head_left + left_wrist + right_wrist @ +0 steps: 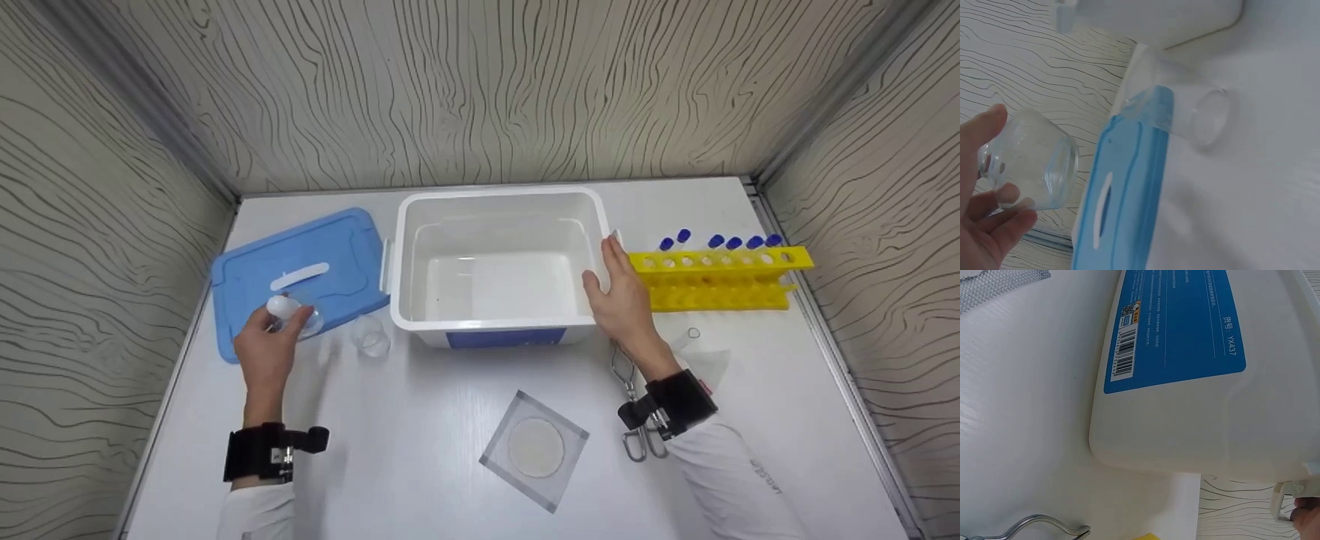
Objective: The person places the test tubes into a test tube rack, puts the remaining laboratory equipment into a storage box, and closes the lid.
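My left hand (268, 349) grips a clear glass alcohol lamp (1033, 160) with a white cap (282, 306), above the blue lid (341, 247). Thumb and fingers are round the lamp's narrow end in the left wrist view. A clear beaker (371, 337) stands on the table just right of that hand. My right hand (624, 304) rests at the right rim of a white plastic bin (495, 325), fingers extended. In the right wrist view, fingertips touch the bin's side latch (1279, 502). The bin's visible inside holds nothing.
Right of the bin stands a yellow rack (720, 259) with several blue-capped test tubes. Metal tongs (634, 405) lie under the right forearm, near a loose tube (686, 337) and a clear item (716, 366), partly hidden. Wire gauze (535, 448) lies in front.
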The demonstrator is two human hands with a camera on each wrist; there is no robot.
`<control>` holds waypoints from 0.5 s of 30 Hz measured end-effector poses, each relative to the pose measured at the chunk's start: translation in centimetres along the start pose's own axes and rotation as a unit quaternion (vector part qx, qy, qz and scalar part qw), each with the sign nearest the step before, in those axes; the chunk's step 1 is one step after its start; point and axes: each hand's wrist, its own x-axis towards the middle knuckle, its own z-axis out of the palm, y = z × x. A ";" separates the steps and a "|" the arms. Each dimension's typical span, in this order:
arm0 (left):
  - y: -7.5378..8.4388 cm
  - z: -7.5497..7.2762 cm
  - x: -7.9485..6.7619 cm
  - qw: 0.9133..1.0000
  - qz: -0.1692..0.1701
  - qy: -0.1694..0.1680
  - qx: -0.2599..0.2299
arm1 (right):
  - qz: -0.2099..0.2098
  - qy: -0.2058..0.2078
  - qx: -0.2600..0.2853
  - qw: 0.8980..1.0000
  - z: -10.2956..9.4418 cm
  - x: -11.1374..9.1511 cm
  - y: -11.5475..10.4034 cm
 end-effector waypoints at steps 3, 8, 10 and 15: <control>1.9 -0.4 0.2 0.999 0.029 0.027 -0.022 | 0.001 0.002 0.000 1.000 0.0 -0.1 0.0; 5.8 -0.6 0.2 0.994 0.082 0.049 -0.046 | -0.002 0.003 0.001 1.000 0.0 0.0 0.1; 7.4 -0.4 0.1 0.992 0.107 0.047 -0.055 | -0.002 0.002 0.004 1.000 0.0 0.0 0.2; 11.1 0.5 -0.1 0.980 0.185 0.021 -0.071 | 0.003 -0.004 0.008 1.000 0.0 0.1 0.2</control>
